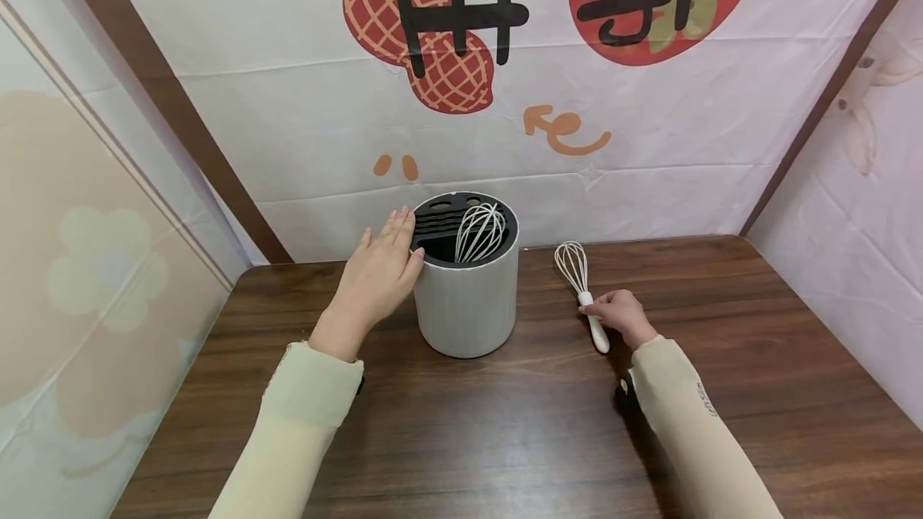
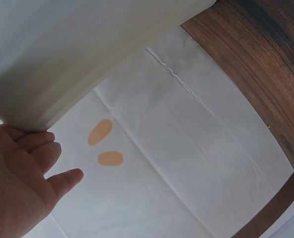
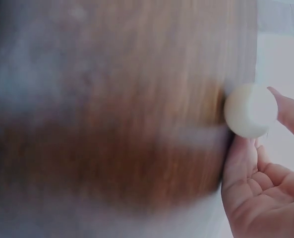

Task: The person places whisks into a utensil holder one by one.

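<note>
A white utensil holder (image 1: 467, 307) with a black slotted top stands on the table. My left hand (image 1: 378, 268) rests against its left rim, fingers mostly straight; in the left wrist view, the fingertips of the left hand (image 2: 23, 173) touch the holder's wall (image 2: 87, 59). The wire head of one whisk (image 1: 481, 232) sticks up from the holder's open compartment, its handle hidden inside. To the right, my right hand (image 1: 618, 315) pinches the handle of a second white whisk (image 1: 573, 263), whose wires point away from me. The right wrist view shows that whisk's rounded handle end (image 3: 251, 110) between thumb and fingers.
The dark wooden table (image 1: 461, 439) meets a white printed cloth backdrop (image 1: 303, 134) close behind the holder. Cloth side panels (image 1: 86, 263) stand at left and right of the table.
</note>
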Demonstrator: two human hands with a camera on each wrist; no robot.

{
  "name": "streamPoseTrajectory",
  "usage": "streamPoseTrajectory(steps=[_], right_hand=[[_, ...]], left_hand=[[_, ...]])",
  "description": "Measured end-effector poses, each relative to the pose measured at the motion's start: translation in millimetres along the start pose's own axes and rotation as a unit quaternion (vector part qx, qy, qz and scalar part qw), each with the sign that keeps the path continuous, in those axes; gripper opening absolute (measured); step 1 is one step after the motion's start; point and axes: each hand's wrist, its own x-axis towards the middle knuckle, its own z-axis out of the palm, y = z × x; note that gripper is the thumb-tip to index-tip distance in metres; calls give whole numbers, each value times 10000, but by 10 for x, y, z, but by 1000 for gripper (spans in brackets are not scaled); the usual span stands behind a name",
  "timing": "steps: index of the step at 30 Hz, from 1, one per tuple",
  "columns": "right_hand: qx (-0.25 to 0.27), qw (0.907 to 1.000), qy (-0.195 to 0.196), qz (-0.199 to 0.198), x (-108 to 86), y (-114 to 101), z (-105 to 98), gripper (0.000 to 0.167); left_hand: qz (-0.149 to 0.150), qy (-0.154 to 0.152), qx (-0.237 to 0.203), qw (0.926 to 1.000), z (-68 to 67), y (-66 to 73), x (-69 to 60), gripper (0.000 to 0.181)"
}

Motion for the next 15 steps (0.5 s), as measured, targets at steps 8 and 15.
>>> streamPoseTrajectory(steps=[8,15], right_hand=[[371,9992,-91,117,13,-1,-27,25],[724,9970,-242,118,7,12,-55,29]], left_hand=[[18,24,-13,10000,0,-5,-3,59],[25,17,10,10000,5,-8,1,59]])
